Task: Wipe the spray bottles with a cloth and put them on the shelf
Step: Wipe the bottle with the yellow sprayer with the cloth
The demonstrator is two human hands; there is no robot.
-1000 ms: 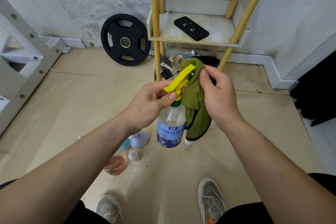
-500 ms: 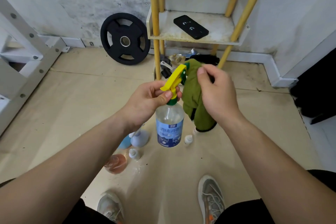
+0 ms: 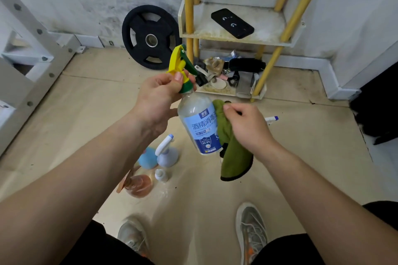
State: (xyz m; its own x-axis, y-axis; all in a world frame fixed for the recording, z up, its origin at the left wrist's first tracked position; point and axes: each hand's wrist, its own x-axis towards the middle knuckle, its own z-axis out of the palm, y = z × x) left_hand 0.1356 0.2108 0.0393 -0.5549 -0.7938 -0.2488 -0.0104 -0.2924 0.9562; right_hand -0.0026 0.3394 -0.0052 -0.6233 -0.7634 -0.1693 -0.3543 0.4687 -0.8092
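My left hand [image 3: 157, 99] grips the neck of a clear spray bottle [image 3: 199, 125] with a blue label and a yellow-green trigger head [image 3: 178, 61]. The bottle hangs tilted, its base toward the right. My right hand [image 3: 243, 127] holds a green cloth [image 3: 232, 153] pressed against the bottle's right side. On the floor below stand a pale lilac spray bottle [image 3: 165, 153], a light blue bottle [image 3: 147, 157], a small white bottle [image 3: 161, 175] and an orange-tinted bottle [image 3: 137, 185]. The yellow-legged shelf [image 3: 265, 36] stands by the wall ahead.
A black phone [image 3: 232, 23] lies on the shelf board. The bottom tier holds several loose items [image 3: 226, 71]. A black weight plate [image 3: 150, 36] leans on the wall. A white metal frame [image 3: 25, 58] is at left. A white-and-blue item [image 3: 271, 119] lies on the floor at right. My shoes [image 3: 252, 232] are below.
My right hand and the cloth slid down from the trigger head to the bottle's body. My left hand tilted the bottle, swinging the trigger head up and left.
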